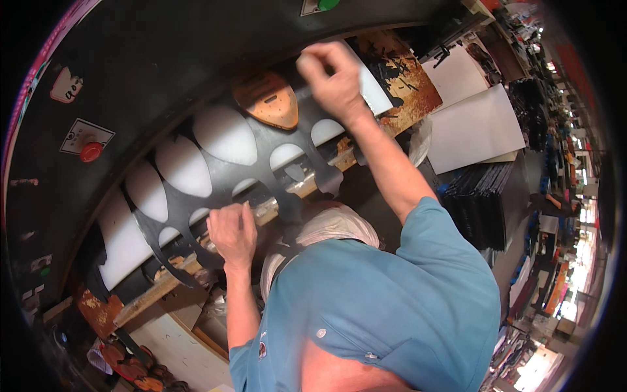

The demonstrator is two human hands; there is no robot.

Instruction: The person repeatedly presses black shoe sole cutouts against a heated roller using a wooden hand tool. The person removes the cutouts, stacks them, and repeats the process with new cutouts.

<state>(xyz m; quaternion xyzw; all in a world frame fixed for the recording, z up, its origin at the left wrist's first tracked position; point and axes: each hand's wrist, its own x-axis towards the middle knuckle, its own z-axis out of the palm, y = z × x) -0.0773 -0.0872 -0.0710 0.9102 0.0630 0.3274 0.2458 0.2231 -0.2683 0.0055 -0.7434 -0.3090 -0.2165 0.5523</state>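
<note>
One orange die [269, 101] lay on a much-cut black sheet [260, 171]

Flat beside the openings, the die sat toward the far side of the black sheet, close to the dark machine [150, 59] that rose beyond it. Large oval holes ran off to the die's left, and smaller rounded gaps lay nearer the person; through them showed a white board [124, 251].

The right hand [336, 78] hung just to the right of the die, apart from it, its fingers bent and blurred; whether they pinched anything could not be told. The left hand [232, 232] was on the person's side of the die and to its left, by the sheet's near edge, fingers bunched low. Its grip was hidden too, so whether it held the edge could not be told.

Good work here, as I judged it, called for setting the die on solid material, close to the last opening but not overlapping it, so that little was wasted. The narrow strips around the holes looked likely to lift or twist, so the sheet needed smoothing flat before the die was trusted to its place. Both hands were best drawn well clear of the die before anything pressed down on it.
</note>
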